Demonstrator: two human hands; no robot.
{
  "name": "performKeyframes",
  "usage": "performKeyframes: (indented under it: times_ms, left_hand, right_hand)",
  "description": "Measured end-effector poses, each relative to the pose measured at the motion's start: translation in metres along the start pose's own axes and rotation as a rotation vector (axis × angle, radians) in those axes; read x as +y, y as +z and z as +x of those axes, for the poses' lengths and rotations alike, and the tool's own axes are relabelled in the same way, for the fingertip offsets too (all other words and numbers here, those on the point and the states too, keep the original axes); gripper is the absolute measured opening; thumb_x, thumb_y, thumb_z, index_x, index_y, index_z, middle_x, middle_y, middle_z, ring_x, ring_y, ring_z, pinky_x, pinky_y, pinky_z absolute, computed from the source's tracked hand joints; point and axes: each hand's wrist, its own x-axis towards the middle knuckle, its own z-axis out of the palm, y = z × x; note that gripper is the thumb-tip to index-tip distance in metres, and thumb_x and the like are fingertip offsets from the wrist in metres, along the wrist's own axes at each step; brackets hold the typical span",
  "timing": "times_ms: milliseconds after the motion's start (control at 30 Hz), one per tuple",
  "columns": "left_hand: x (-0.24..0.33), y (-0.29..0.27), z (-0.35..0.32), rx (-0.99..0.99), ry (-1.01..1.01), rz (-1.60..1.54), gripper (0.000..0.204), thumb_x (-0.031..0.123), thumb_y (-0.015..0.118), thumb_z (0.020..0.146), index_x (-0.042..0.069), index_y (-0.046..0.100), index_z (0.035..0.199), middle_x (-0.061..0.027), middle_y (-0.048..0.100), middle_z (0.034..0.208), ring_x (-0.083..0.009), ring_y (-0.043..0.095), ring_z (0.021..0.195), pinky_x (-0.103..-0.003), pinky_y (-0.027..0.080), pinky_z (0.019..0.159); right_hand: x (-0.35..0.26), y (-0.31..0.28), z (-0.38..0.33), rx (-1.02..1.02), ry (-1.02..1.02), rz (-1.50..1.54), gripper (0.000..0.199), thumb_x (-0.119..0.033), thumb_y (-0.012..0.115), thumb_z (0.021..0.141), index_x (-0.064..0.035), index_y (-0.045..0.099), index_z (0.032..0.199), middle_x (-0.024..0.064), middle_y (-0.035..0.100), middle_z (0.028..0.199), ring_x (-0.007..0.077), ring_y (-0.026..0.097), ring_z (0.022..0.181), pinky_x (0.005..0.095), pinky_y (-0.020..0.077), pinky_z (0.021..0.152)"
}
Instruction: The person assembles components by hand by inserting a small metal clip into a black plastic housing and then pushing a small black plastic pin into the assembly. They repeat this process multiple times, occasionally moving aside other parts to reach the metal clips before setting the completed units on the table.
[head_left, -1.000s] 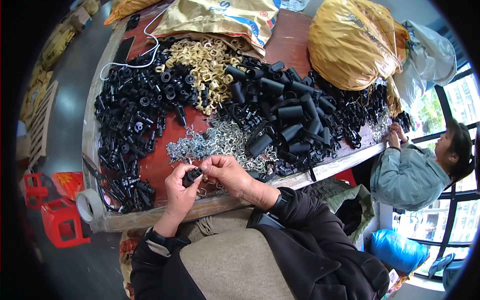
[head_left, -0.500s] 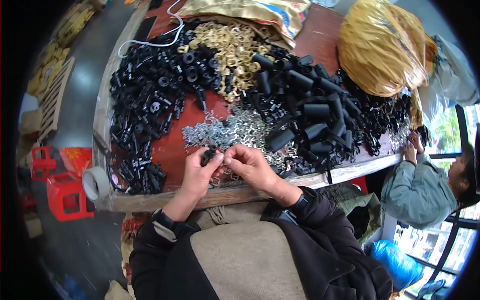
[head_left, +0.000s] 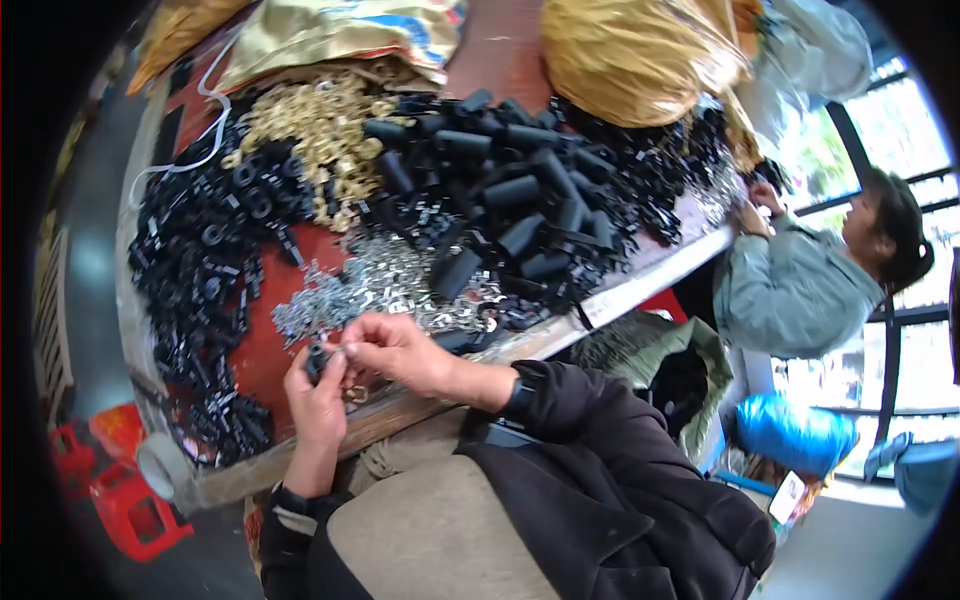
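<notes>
Here's the table (head_left: pixel 268 355), red-topped and loaded with parts. A co-worker (head_left: pixel 800 285) sits off its right end, hands over its edge. A big orange sack (head_left: pixel 640 65) bulges at the table's far side. Across the table's middle lie the black tubes (head_left: pixel 515 192), tumbled every way; down its left side spread the small black fittings (head_left: pixel 190 250). Gold rings (head_left: pixel 315 125) fill the table's far left-centre, and the silver bits (head_left: pixel 400 275) glitter toward its near side.

Now the hands, both by the table's near edge! The left hand (head_left: pixel 318 408) is closed around a black piece (head_left: pixel 316 362), pinned between thumb and fingers, its top end poking out. The right hand (head_left: pixel 400 352) comes in beside it, thumb and forefinger pinched together; whether there's something tiny between them, I can't tell, it's too blurred.

And that black piece, held up just above the table's near edge: it looks like stiff plastic, light, smooth enough to roll in the fingertips, not fragile by the look of it. Best hold, I'd judge, is round the body, low down, thumb opposite the fingers, leaving the top end free.
</notes>
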Motion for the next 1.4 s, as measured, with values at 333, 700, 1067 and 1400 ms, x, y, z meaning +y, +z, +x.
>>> performKeyframes:
  times_ms: [333,700,1067,1400]
  left_hand:
    - [-0.009,-0.001,0.001,0.009,0.025,-0.005,0.005,0.007,0.053,0.079,0.004,0.050,0.083,-0.0003,0.050,0.069,-0.0072,0.045,0.057,-0.018,0.034,0.049]
    - [-0.001,-0.011,0.000,-0.059,-0.030,0.244,0.008,0.009,0.053,0.079,0.005,0.049,0.085,0.0010,0.050,0.070,-0.0064,0.044,0.056,-0.018,0.034,0.048]
    - [0.015,0.001,0.000,-0.246,-0.285,-0.148,0.031,0.011,0.042,0.083,0.001,0.040,0.113,-0.0061,0.050,0.094,-0.0093,0.048,0.075,-0.021,0.038,0.055]
    - [0.007,-0.003,-0.011,-0.223,-0.370,-0.305,0.032,0.016,0.042,0.086,-0.002,0.040,0.113,-0.0061,0.053,0.096,-0.0126,0.052,0.082,-0.026,0.044,0.068]
  right_hand:
    - [0.007,-0.010,0.000,-0.053,-0.256,-0.235,0.013,-0.010,0.050,0.080,-0.0009,0.047,0.072,0.0047,0.053,0.063,0.0111,0.052,0.054,0.0241,0.0425,0.048]
    - [-0.002,-0.016,-0.001,0.041,-0.625,-0.858,0.012,-0.010,0.052,0.070,0.0010,0.046,0.070,0.0158,0.049,0.069,0.0336,0.050,0.066,0.0377,0.0404,0.058]
    - [-0.020,-0.015,-0.015,0.032,-0.595,-0.925,0.011,-0.010,0.054,0.071,-0.0008,0.049,0.075,0.0132,0.050,0.070,0.0292,0.052,0.063,0.0336,0.0419,0.055]
    - [-0.026,-0.003,-0.021,-0.014,-0.590,-1.088,0.007,-0.001,0.058,0.069,-0.0014,0.052,0.072,0.0066,0.049,0.064,0.0176,0.050,0.053,0.0263,0.0393,0.046]
